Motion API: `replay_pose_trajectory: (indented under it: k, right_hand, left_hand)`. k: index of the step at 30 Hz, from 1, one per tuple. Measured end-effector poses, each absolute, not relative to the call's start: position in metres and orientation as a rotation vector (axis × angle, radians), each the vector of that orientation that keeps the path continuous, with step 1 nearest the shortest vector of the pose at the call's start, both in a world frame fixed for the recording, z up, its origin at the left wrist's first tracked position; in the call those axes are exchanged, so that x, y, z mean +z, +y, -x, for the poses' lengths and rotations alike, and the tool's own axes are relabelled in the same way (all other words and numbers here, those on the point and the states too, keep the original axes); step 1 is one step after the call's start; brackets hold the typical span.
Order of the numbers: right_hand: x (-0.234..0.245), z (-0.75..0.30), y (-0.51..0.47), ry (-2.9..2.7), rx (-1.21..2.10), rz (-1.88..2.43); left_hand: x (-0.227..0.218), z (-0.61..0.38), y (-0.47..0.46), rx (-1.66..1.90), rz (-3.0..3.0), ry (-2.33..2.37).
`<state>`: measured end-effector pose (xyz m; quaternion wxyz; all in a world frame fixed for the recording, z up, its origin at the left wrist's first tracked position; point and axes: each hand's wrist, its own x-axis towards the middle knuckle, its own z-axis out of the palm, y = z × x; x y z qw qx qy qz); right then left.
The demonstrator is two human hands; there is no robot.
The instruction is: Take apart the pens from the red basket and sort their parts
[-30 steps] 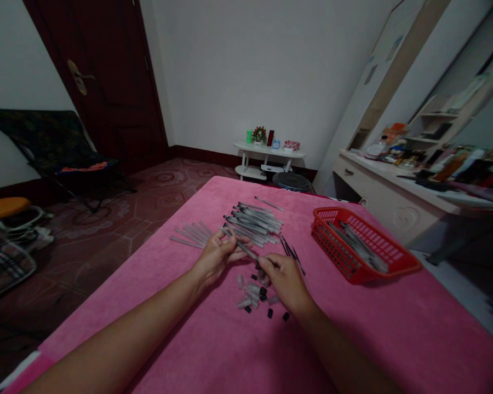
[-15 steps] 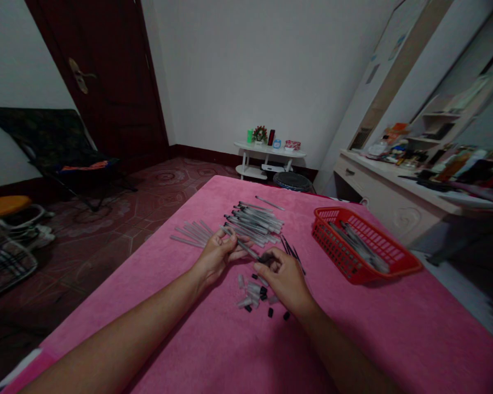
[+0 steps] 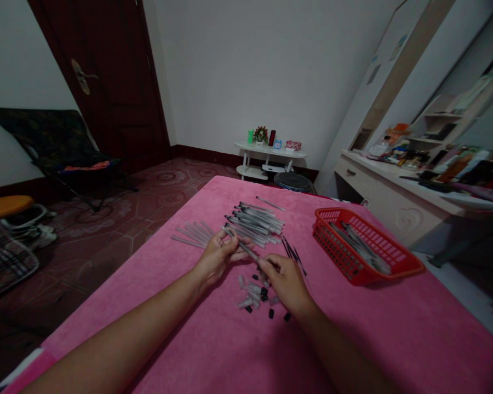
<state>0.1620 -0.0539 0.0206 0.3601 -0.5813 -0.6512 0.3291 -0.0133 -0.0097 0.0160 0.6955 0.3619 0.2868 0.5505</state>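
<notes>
A slim grey pen (image 3: pixel 248 250) slants down to the right between my two hands. My left hand (image 3: pixel 217 257) is closed round its upper part. At the lower end, the thumb and fingers of my right hand (image 3: pixel 285 278) pinch it. Clear pen caps (image 3: pixel 253 295) and small black end pieces (image 3: pixel 271 313) lie scattered on the pink cloth below. Beyond my hands is a pile of clear pens (image 3: pixel 254 221) with dark ends. Several empty clear pen tubes (image 3: pixel 193 234) fan out at the left, and thin black refills (image 3: pixel 293 254) lie at the right.
A red plastic basket (image 3: pixel 339 257) with more pens inside stands on the right of the pink cloth (image 3: pixel 181 339). One lone pen (image 3: pixel 270 203) lies near the far edge. A cluttered dresser (image 3: pixel 394 186) stands to the right, a folding chair (image 3: pixel 53 142) to the left.
The fingers of my right hand have shifted on the pen's lower end, and the dark piece seen there before no longer shows. My left hand keeps its hold.
</notes>
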Motion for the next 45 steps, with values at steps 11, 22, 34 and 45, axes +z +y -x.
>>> replay_pose_trajectory:
  k: [11,22,34,45]
  right_hand:
    - [0.023,-0.164,-0.053,-1.683,0.816,1.525]
    - [0.030,-0.168,-0.057,-1.874,0.943,1.527]
    - [0.039,-0.159,-0.057,-1.426,1.250,1.269]
    - [0.042,-0.146,-0.068,-1.425,1.677,1.247]
  left_hand:
    - [0.012,0.016,-0.004,1.270,-0.788,0.686]
    - [0.016,0.025,0.000,1.277,-0.755,0.728]
    - [0.015,0.019,-0.007,1.093,-0.869,0.651]
    - [0.025,0.017,-0.008,1.295,-0.740,0.648]
